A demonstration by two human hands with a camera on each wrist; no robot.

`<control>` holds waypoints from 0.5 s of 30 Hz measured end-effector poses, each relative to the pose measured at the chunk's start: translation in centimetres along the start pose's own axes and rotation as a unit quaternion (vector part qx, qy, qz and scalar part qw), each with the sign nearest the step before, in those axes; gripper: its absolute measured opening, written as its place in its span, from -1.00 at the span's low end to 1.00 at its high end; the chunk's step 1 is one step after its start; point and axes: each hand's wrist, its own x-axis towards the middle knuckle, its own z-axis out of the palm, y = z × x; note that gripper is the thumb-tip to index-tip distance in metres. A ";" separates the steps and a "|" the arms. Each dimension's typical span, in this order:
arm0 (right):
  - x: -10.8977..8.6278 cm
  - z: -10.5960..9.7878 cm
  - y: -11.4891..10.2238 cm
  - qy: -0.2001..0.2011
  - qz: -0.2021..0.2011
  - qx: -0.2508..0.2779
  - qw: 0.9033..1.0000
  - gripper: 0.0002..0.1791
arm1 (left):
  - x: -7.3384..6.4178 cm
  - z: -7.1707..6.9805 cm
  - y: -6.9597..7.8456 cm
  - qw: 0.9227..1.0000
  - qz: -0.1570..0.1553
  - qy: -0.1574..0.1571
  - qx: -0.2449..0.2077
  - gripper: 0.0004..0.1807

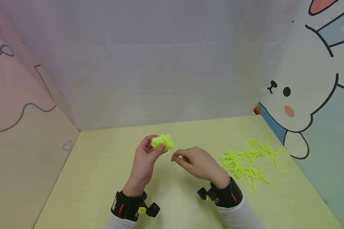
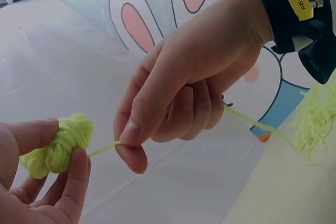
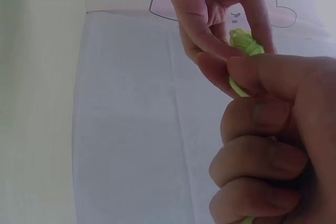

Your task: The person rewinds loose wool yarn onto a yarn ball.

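Observation:
My left hand point(image 1: 144, 159) grips a small wound bundle of neon yellow-green yarn point(image 1: 162, 142) between thumb and fingers, held up over the table. A single strand point(image 2: 105, 149) runs from the bundle to my right hand point(image 1: 197, 162), whose thumb and forefinger pinch it a short way off. In the left wrist view the other right fingers curl in toward the palm, and the strand comes out behind them toward the loose yarn point(image 2: 317, 116). The right wrist view shows the bundle point(image 3: 247, 43) partly hidden behind fingers.
On the right of the pale yellow table point(image 1: 103, 178) lies a loose tangled heap of the same yarn point(image 1: 238, 162), spread in loops. A white wall sheet point(image 1: 160, 79) stands behind the table, with cartoon-printed panels on both sides. Each wrist wears a black camera band point(image 1: 129, 205).

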 end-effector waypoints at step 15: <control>-0.9 -1.5 -0.5 0.100 -0.072 -0.014 0.992 -0.86 | -0.2 0.1 -0.7 0.988 0.049 -0.020 0.144 -0.57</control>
